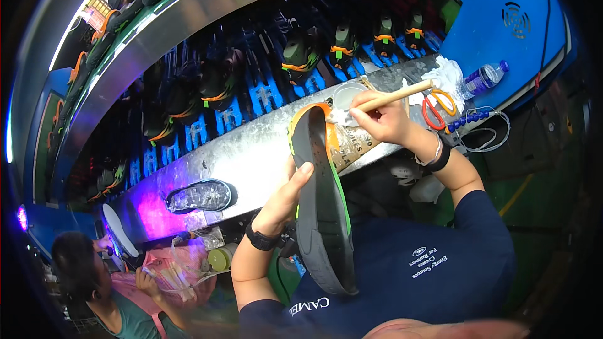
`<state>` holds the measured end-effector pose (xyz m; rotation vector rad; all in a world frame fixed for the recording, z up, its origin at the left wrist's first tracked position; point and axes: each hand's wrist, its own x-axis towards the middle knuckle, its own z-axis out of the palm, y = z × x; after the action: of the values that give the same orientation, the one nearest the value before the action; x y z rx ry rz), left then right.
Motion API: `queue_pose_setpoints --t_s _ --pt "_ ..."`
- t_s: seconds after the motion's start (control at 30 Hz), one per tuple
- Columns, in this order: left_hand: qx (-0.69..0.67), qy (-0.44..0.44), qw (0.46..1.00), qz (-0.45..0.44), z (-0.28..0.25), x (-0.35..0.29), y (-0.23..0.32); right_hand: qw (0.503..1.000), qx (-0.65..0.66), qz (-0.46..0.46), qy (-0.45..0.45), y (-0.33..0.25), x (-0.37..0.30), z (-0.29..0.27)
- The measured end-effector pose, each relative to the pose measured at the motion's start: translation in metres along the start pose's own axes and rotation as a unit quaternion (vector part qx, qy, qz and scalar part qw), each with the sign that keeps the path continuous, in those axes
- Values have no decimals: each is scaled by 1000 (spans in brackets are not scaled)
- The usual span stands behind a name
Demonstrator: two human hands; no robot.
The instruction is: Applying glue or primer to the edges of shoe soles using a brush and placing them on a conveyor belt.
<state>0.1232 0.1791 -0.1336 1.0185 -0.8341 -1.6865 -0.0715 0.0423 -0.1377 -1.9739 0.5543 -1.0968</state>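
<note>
My left hand grips a long shoe sole by its side, thumb over the edge. The sole is dark grey inside, with an orange rim at its far end and a green line along one side. It is held tilted, far end above the table and near end toward my body. Closed round the light wooden handle of a brush, my right hand has the white brush head at the orange rim. Just behind the brush head is a whitish cup, partly hidden, by a brown printed sheet.
Scissors, crumpled white cloth or paper, a bottle and a blue jointed hose lie at right. Another sole rests on the metal bench. Shoes hang behind on blue holders. A co-worker sits lower left.
</note>
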Motion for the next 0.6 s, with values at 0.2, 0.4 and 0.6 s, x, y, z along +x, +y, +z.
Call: queue_pose_setpoints --t_s 0.2,0.4,0.6 --pt "-3 -3 1000 18 -5 3 2 997 49 44 -50 -9 -23 5" --pt "7 -7 999 32 1 7 9 1000 -10 0 25 8 -4 8" --pt "58 6 998 39 -1 15 16 1000 -4 0 -19 -4 -8 20"
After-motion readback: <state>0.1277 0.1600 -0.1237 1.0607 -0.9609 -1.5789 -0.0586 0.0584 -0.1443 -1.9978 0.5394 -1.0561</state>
